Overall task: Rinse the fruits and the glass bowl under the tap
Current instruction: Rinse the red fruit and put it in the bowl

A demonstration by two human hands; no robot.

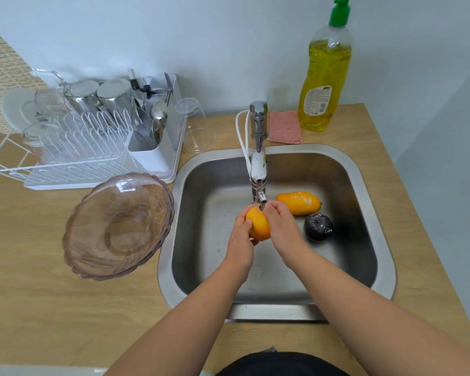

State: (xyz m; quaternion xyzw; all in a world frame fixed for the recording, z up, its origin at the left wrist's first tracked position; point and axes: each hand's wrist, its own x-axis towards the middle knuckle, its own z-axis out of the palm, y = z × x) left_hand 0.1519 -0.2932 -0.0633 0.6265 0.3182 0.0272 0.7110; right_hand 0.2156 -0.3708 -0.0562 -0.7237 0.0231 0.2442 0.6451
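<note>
Mango, long axis upright at frame centre beneath the tap, is gripped by the left hand and cupped by the right hand.

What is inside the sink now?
Inside the sink lie an orange fruit and a dark fruit. Both hands hold another orange fruit under the tap, covering part of the bottom.

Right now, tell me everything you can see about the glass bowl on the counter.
The glass bowl is clear with a pinkish-brown tint, a scalloped rim and a moulded pattern in its walls. It looks empty and sits tilted on the wooden counter, left of the sink and in front of the dish rack. Neither hand touches it.
</note>
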